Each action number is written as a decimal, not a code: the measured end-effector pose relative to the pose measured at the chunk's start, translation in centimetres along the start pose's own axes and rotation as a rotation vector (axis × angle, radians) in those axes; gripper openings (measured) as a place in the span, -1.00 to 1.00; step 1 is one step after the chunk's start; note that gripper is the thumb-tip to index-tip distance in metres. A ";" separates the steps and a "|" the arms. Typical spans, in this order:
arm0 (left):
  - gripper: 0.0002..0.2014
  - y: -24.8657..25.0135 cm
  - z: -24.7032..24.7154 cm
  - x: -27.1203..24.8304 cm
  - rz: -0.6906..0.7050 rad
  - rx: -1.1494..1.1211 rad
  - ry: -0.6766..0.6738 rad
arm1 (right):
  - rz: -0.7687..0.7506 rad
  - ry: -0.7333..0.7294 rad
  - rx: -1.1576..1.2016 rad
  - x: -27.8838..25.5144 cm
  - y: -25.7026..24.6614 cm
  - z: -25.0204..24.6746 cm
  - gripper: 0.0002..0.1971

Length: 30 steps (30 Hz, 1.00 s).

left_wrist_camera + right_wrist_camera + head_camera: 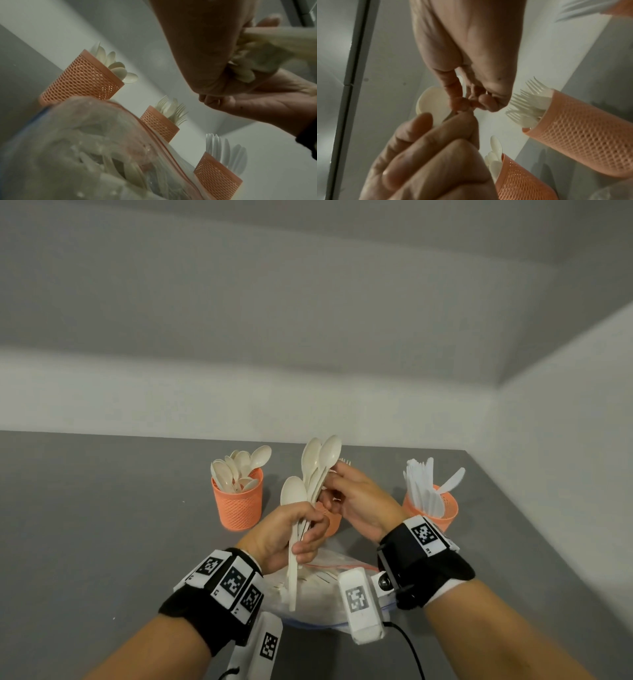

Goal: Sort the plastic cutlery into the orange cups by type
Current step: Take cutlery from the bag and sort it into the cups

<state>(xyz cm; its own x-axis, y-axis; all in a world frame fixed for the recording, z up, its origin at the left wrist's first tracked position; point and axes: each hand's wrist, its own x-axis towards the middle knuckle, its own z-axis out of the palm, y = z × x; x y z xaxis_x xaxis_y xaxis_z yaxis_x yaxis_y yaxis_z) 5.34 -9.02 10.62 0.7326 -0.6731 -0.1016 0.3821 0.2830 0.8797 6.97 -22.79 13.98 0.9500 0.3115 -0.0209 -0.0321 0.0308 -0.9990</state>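
My left hand (306, 537) grips a bunch of cream plastic spoons (320, 465) by their handles, bowls up, above the table. My right hand (331, 492) pinches the necks of the spoons just under the bowls; in the right wrist view its fingertips (462, 104) close beside a spoon bowl (430, 104). Three orange mesh cups stand behind. The left cup (238, 503) holds spoons, the middle cup (159, 123) holds forks and is mostly hidden by my hands in the head view, and the right cup (432, 508) holds white knives.
A clear zip bag (325, 587) with more cream cutlery lies on the grey table (102, 525) under my hands, close to the front. White walls meet the table at the back and right. A black cable (409, 648) trails from my right wrist.
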 end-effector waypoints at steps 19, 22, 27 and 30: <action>-0.78 1.3 -4.0 -1.0 0.385 0.250 0.683 | -0.591 0.767 -0.570 2.7 -3.5 -2.5 -0.84; -0.73 2.0 -4.9 -1.5 0.362 0.268 0.687 | -0.662 0.779 -0.736 3.6 -2.3 -2.7 -0.77; -0.72 3.5 -6.6 -2.2 0.373 0.351 0.678 | -0.322 0.607 -1.034 5.9 2.1 -3.4 -0.74; -0.73 4.9 -7.7 -2.7 0.399 0.316 0.676 | -0.036 0.489 -1.162 6.1 3.3 -3.7 -0.68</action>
<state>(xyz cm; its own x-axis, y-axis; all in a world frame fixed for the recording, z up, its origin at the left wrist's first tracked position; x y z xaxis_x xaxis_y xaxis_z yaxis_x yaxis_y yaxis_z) 9.61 -0.55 11.58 0.9969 0.0193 0.0769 -0.0788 0.1411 0.9869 13.82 -24.26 10.38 0.9681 -0.0634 0.2424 0.0513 -0.8969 -0.4393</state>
